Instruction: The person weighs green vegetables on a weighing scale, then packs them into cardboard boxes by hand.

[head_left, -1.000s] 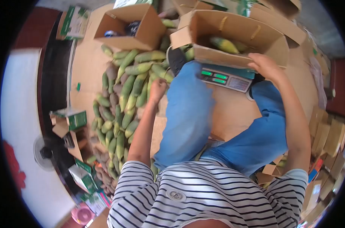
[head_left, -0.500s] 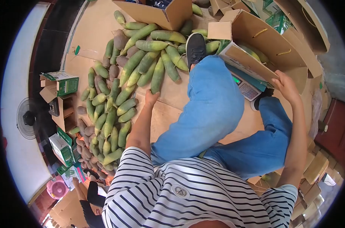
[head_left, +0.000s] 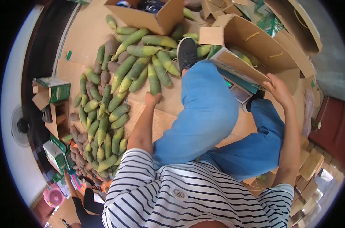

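My left hand (head_left: 152, 98) closes round the lower end of a green radish (head_left: 154, 80) at the edge of the pile. At the right, my right hand (head_left: 275, 88) grips the near side wall of an open cardboard box (head_left: 241, 67), thumb and fingers at its rim. Green radishes lie inside that box. Under it is a scale (head_left: 239, 93) with a lit green display and a keypad. Many more green radishes (head_left: 103, 129) and brown round roots (head_left: 105, 77) are heaped to the left.
Another open box (head_left: 157, 21) stands behind the pile. Small green-white boxes (head_left: 59, 89) are at the left, near a fan (head_left: 21, 125). A pink basin (head_left: 53, 197) and a co-worker's arm (head_left: 71, 184) appear at lower left. My shoe (head_left: 187, 55) rests beside the pile.
The whole view has shifted, with the scene sliding left. The radish at my left hand now lies a little apart from its neighbours. My right hand stays on the box wall.
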